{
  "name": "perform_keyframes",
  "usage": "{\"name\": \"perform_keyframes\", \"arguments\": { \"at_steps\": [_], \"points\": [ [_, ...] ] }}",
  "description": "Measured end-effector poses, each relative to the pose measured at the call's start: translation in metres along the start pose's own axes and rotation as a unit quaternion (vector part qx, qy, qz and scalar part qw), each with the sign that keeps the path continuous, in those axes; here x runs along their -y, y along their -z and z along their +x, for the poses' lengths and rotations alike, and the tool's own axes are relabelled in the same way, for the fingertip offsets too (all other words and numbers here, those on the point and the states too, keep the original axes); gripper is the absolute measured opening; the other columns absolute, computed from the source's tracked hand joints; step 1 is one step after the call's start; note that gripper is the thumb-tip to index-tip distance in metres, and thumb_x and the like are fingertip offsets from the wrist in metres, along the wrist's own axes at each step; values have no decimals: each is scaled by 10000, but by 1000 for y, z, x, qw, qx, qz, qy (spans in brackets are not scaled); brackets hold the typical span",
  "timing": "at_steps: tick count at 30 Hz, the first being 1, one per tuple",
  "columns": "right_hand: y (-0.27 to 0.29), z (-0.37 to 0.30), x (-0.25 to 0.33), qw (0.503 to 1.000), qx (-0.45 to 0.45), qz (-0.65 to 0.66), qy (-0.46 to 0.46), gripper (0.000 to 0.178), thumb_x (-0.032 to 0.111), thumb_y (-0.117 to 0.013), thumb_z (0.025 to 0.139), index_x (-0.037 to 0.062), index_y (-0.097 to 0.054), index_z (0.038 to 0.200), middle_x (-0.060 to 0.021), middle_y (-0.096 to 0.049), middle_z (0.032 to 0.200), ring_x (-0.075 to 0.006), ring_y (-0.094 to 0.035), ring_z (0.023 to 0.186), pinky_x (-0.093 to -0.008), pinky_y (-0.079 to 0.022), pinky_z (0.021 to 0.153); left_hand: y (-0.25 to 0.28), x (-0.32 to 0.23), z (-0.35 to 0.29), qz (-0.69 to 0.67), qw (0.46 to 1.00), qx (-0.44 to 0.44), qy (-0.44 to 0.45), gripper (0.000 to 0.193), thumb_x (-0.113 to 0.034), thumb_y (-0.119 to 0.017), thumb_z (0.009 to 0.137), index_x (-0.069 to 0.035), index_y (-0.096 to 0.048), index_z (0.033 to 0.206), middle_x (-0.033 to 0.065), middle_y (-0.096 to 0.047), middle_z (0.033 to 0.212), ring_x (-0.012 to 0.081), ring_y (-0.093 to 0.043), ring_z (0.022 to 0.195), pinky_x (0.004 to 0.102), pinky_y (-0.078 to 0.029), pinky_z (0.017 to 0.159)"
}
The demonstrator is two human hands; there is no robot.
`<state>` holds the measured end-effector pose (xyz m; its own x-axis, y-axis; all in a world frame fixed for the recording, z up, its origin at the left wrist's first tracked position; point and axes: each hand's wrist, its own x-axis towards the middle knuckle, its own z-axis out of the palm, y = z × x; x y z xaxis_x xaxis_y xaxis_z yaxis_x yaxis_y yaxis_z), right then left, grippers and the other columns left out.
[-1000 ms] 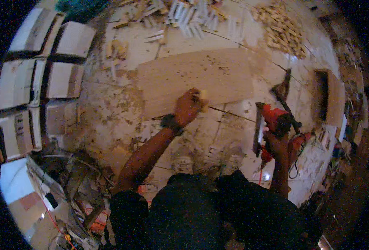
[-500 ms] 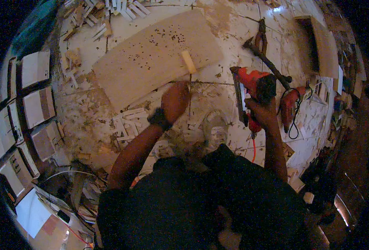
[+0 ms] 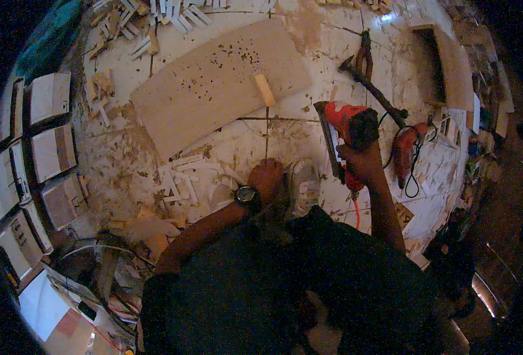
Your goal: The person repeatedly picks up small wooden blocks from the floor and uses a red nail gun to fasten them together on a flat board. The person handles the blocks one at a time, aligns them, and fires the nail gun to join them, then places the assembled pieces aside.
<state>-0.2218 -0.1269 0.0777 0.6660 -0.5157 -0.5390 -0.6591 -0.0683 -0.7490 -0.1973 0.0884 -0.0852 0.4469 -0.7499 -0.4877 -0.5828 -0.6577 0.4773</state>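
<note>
My right hand [image 3: 360, 163] is wrapped round the handle of a red and black air nail gun [image 3: 347, 118], with an orange hose [image 3: 356, 213] running from its lower end. My left hand [image 3: 266, 180], with a watch on the wrist, hangs low beside my right shoe [image 3: 303, 183]. Its fingers are curled closed, and anything inside them is hidden. Ahead lies a wide, flat wooden board [image 3: 196, 94] strewn with small dark bits. A short wood block [image 3: 264, 90] rests across the board's near edge, apart from both hands.
Right of the nail gun lie a hammer [image 3: 373, 89], pincers [image 3: 365, 56] and a red corded power tool [image 3: 404, 154]. An open wooden box [image 3: 453, 71] stands at far right. Wood strips [image 3: 181, 15] are heaped at the back, and offcuts [image 3: 181, 177] lie left of my feet. Box-like panels [image 3: 54, 151] line the left.
My left hand has drawn back from near the board toward my feet. My right hand and the nail gun have shifted slightly left. The block remains at the board's edge.
</note>
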Motion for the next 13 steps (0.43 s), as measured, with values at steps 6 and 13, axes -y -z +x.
{"name": "perform_keyframes", "arguments": {
  "at_steps": [6, 13],
  "points": [
    [0, 5, -4, 1000, -9, -24, 9, 340, 34, -672, 663, 31, -537, 975, -35, -587, 804, -147, -577, 684, -302, -499, 600, 48, 43, -10, -130, 989, 4, -67, 200, -100, -553, 785, 11, -564, 950, 170, -620, 758, 294, -626, 653, 395, -506, 588],
    [-19, 18, 22, 996, 7, -89, -29, 376, 12, -685, 664, 32, -543, 1011, -51, -587, 861, -153, -581, 713, -307, -508, 613, 79, 74, 18, -517, 844, -141, 16, 305, -193, -562, 833, -62, -543, 1107, 135, -648, 734, 261, -624, 580, 379, -491, 562]
  ]
}}
